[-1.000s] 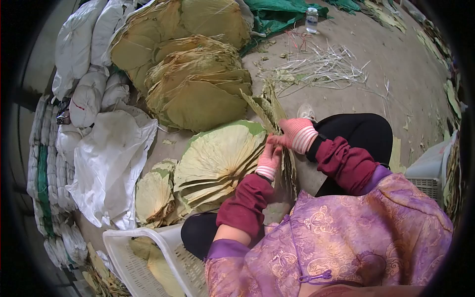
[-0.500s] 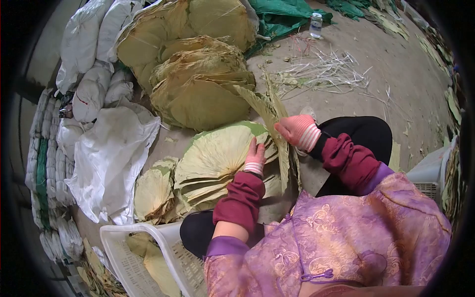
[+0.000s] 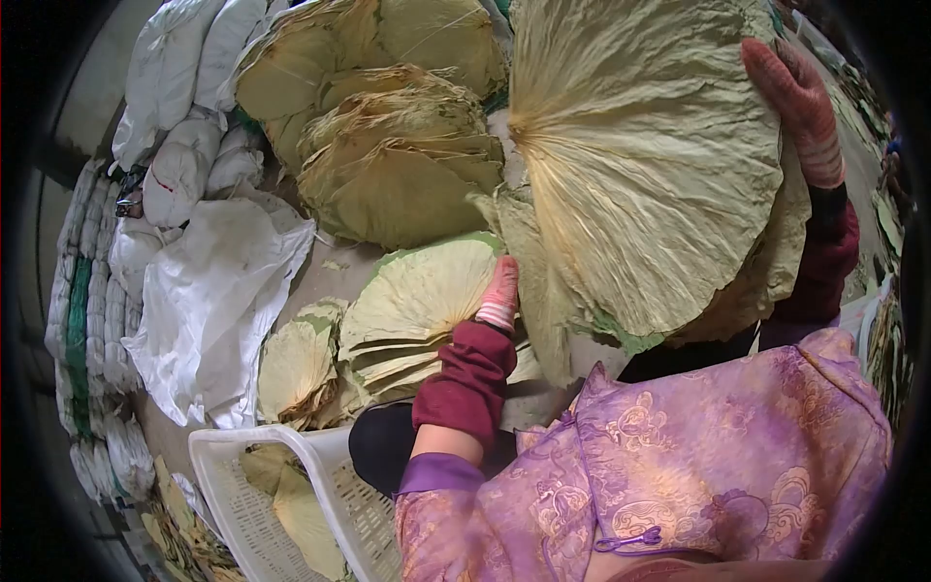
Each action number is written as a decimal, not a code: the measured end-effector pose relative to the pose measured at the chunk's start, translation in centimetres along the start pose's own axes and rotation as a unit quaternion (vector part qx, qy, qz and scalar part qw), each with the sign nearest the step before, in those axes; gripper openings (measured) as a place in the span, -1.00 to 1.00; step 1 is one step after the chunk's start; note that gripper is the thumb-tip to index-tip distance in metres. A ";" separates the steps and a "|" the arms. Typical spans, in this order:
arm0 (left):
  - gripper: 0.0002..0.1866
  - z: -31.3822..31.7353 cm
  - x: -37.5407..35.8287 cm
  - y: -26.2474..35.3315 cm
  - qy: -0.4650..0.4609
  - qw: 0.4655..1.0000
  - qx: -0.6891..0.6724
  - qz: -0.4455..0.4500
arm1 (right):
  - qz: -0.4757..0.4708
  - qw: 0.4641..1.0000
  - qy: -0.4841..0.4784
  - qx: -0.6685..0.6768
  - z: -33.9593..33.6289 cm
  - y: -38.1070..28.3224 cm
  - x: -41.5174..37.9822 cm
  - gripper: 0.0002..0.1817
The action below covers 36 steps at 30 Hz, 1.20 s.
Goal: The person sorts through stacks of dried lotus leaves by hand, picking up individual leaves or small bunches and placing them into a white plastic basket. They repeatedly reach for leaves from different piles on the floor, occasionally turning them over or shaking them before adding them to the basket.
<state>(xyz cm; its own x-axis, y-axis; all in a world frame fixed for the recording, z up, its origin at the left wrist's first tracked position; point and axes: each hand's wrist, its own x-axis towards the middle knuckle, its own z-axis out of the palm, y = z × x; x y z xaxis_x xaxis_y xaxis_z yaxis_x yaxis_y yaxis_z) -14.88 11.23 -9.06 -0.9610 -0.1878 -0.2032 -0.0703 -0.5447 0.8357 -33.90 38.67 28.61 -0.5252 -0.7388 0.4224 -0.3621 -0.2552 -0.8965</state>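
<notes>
A large dried lotus leaf (image 3: 650, 165) stands spread out on the right, with other leaf layers showing behind its lower edge. My right hand (image 3: 800, 107), in a pink striped glove, grips its outer right edge. In the middle lies a stack of folded dried leaves (image 3: 417, 301) with green rims. My left hand (image 3: 500, 293), gloved the same way, rests on this stack's right side, its visible fingers stretched out. The big leaf's lower left part is just beside that hand and may hide some fingers.
Taller piles of dried leaves (image 3: 402, 184) stand behind. A smaller leaf bundle (image 3: 296, 364) lies to the left, near a white plastic sheet (image 3: 228, 301) and white sacks (image 3: 160, 82). A white plastic basket (image 3: 320, 466) with leaves inside stands front left.
My right hand has moved up and to the right, swinging the upright leaf layers open into a broad face. My left hand stays at the stack. The bottle and white stalks are now hidden.
</notes>
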 end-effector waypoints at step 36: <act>-0.13 4.8 -2.3 2.8 0.001 0.989 0.126 -0.074 | 0.302 0.949 -0.058 -0.067 16.5 28.2 -7.7 -0.24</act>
<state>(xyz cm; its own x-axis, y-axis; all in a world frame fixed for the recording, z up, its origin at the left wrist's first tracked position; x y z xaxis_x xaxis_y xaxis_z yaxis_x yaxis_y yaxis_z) -14.11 14.04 -3.78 -0.9346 -0.1225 -0.3340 -0.2755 -0.3447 0.8974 -27.36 26.89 -2.18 -0.5823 -0.7911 -0.1873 -0.1208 0.3121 -0.9423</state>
